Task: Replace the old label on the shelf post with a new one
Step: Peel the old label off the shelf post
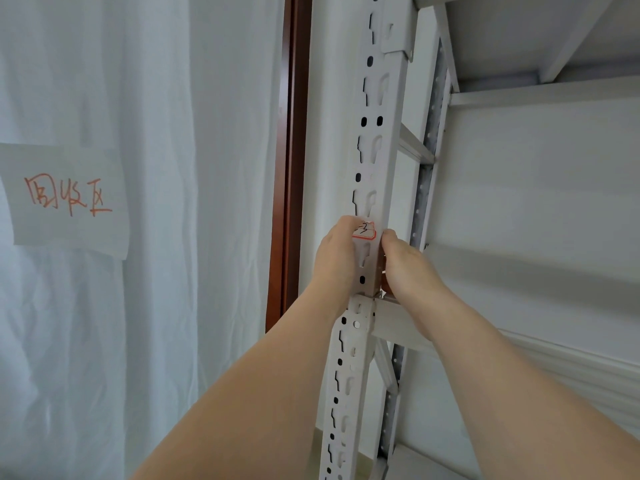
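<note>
A white perforated shelf post (372, 140) runs up the middle of the view. A small white label (365, 232) with a red border and handwritten marks is stuck on its front face. My left hand (336, 254) holds the post from the left and covers the label's left end. My right hand (405, 268) holds the post from the right, with its thumb tip touching the label's right edge. The fingers of both hands are curled behind the post and mostly hidden.
A white shelf beam (398, 327) joins the post just below my hands. A shelf board (540, 95) sits above on the right. A brown door frame (292, 161) and white cloth (156, 98) carrying a paper sign (69, 199) with red writing stand to the left.
</note>
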